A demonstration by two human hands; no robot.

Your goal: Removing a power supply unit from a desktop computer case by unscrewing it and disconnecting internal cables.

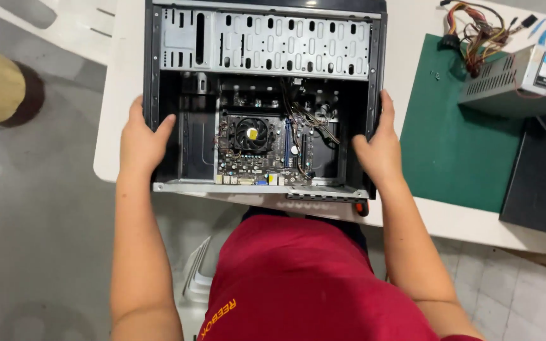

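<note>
left hand (141,140) grips the left wall of the open computer case (263,44), thumb hooked inside; right hand (379,150) clasps the right wall likewise. case lies open side up at frame centre, on the white table (118,95), near edge overhanging. motherboard (263,151) with cpu fan (251,133) inside. green mat (453,151) and power supply unit (519,79) at upper right.

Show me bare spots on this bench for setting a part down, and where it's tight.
Free: green mat, bare between the open computer case and the power supply; white table strip along its near edge. Crowded: top right, around the power supply's wire bundle. Left hand and right hand grip the case sides.
</note>
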